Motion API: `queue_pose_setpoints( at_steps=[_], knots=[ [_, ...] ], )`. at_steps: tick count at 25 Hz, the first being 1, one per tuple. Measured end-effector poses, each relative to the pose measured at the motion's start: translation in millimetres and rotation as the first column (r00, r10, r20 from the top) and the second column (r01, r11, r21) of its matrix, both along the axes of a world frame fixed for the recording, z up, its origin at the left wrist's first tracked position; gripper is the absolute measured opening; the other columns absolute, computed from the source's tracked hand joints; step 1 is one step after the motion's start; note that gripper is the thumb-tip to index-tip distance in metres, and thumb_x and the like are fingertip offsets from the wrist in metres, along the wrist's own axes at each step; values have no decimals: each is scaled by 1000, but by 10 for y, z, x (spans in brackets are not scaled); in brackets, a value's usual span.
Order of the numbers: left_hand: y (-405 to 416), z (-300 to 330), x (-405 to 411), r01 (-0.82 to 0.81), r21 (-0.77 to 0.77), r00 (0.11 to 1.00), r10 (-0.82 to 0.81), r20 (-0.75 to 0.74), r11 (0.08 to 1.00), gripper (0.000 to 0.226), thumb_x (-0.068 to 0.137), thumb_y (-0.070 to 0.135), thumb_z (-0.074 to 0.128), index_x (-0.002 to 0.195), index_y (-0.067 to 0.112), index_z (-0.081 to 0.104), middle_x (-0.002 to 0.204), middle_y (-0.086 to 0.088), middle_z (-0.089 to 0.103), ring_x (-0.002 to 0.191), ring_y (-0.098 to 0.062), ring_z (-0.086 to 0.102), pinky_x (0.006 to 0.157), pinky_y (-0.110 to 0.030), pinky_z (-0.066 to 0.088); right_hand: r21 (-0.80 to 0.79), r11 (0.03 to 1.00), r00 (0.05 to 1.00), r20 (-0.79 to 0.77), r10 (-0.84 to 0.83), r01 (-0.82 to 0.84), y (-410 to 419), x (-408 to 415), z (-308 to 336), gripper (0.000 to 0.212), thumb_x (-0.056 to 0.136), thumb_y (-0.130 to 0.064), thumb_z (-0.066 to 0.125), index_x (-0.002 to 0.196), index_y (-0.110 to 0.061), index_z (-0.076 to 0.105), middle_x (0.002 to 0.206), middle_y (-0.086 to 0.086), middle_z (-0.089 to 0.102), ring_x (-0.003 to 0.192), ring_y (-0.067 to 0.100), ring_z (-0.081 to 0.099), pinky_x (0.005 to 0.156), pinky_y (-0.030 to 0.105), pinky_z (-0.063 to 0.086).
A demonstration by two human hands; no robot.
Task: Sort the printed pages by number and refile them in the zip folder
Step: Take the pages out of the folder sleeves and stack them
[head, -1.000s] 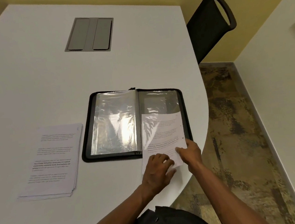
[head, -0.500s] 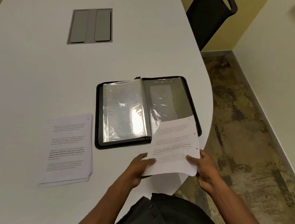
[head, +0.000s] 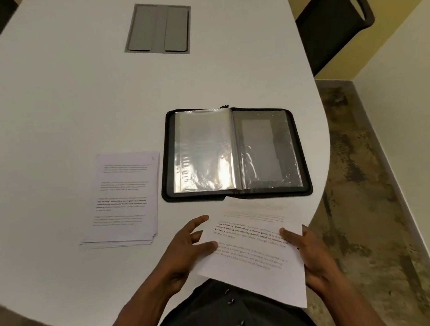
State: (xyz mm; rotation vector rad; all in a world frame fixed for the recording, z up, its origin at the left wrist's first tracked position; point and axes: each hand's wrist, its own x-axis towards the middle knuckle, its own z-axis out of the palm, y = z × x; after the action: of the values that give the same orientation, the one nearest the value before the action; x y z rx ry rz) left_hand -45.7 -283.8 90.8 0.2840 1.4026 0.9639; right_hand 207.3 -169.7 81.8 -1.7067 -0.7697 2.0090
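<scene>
While both hands grip one page [head: 253,253] (thumbs on top).

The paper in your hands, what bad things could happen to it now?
The sheet hangs past the table edge, held only at its sides by the left hand and right hand, so it might bend or slip toward the floor. Its top corner sits at the open zip folder rim and could catch there. The loose stack beside the folder is slightly fanned; a brush of the arm might scatter it.
</scene>
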Motion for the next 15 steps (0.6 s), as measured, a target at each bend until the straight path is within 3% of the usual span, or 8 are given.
queue_pose_setpoints(
  at_steps=[4, 7, 12, 15],
  knots=[
    [-279, -13, -341, -49, 17, 987, 51, -154, 999, 66, 83, 10, 77, 138, 34, 50, 114, 5, 74, 101, -19, 71, 91, -44, 58, 80, 991, 993, 58, 100, -105, -26, -479, 160, 28, 93, -13, 66, 120, -8, 63, 108, 15, 75, 98, 37, 72, 90, 60, 56],
    [-475, -13, -653, -111, 46, 965, 119, -232, 993, 65, 82, 10, 78, 139, 30, 52, 115, 7, 73, 104, -16, 70, 95, -46, 55, 169, 965, 979, 62, 194, -202, -34, -915, 266, 24, 94, -13, 65, 118, -17, 65, 104, 4, 77, 96, 27, 73, 84, 47, 60],
    [-832, 8, -1212, -290, 111, 924, 308, -225, 951, 51, 84, 23, 75, 130, 35, 57, 114, 8, 73, 103, -5, 68, 85, -31, 57, 236, 888, 918, 83, 387, -396, -73, -1809, 291, 36, 93, 2, 57, 115, -26, 65, 103, -3, 76, 95, 19, 72, 75, 33, 59],
    [-936, -161, -1660, -401, 96, 869, 412, -274, 911, 49, 81, 37, 76, 128, 37, 61, 115, 4, 72, 111, -14, 65, 94, -45, 53, 287, 824, 871, 115, 477, -489, -45, -2390, 208, 39, 91, 5, 55, 118, -22, 65, 108, 2, 74, 98, 20, 71, 72, 30, 57]
  ],
)
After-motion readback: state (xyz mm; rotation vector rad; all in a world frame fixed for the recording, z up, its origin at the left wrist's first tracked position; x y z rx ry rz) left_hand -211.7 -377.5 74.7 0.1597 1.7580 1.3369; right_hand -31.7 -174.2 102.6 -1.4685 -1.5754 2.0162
